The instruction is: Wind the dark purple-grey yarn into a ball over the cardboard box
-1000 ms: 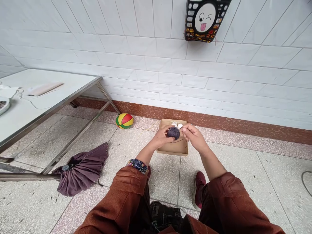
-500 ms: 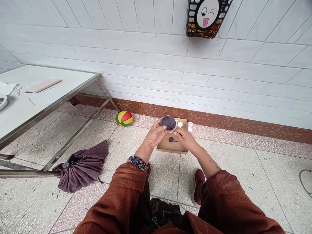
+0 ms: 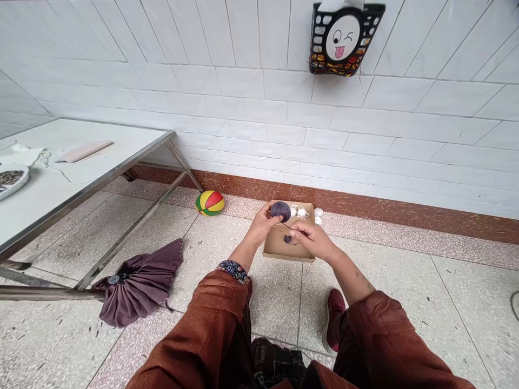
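Note:
A purple-grey ball of yarn point(image 3: 280, 211) is gripped by my left hand point(image 3: 260, 226), raised over a shallow cardboard box point(image 3: 272, 248) on the floor. From the ball a strand of yarn point(image 3: 286, 225) runs to my right hand point(image 3: 311, 239), whose thumb and fingers pinch it just to the lower right. Inside the box lies a small dark ball of yarn point(image 3: 287, 239), partly beside my right fingers. White balls of yarn point(image 3: 301, 212) sit along the box's far side, partly behind the yarn ball and my hand.
Outside the box's right edge lie more white balls point(image 3: 318, 212). A striped toy ball point(image 3: 210, 203) rests by the wall. At left stand a metal-framed table point(image 3: 133, 141) and a purple cloth bag point(image 3: 140, 286) on the floor. A black basket point(image 3: 344, 38) hangs on the tiled wall.
My right hand has drawn slightly down and away from the yarn ball, so more strand shows between the hands. The whole view has shifted, with everything sitting a little lower.

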The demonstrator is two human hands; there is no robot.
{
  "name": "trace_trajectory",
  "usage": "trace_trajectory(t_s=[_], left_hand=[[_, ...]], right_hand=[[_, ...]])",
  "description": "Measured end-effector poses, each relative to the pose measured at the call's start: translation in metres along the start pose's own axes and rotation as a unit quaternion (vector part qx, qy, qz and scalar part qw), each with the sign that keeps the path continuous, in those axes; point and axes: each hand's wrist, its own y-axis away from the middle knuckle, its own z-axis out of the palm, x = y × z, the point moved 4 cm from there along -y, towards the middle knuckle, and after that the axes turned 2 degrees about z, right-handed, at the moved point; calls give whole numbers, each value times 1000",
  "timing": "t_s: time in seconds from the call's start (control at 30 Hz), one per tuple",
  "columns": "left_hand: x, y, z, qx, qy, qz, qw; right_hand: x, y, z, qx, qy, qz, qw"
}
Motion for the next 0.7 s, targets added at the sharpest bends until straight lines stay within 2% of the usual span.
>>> trace_trajectory(t_s=[0.1, 0.2, 0.27, 0.33, 0.4, 0.53, 0.6, 0.7], left_hand=[[-2, 5, 7, -60, -32, -19, 997], [-5, 14, 22, -159, -41, -51, 985], [-4, 20, 33, -221, -12, -57, 974], [-1, 24, 40, -242, 37, -47, 969], [4, 23, 41, -220, 91, -38, 970], [12, 16, 31, -136, 160, -33, 977], [14, 11, 24, -93, 164, -20, 982], [13, 5, 12, -41, 135, -6, 990]], right_hand=[[3, -2, -15, 68, -44, 17, 997], [15, -6, -28, 146, -38, 35, 988], [26, -9, -32, 178, -19, 58, 982], [37, -11, -33, 190, 0, 86, 978], [47, -12, -29, 182, 19, 109, 977], [57, -11, -10, 118, 65, 141, 981], [56, -10, 3, 83, 81, 134, 984], [44, -8, 21, 11, 95, 85, 992]])
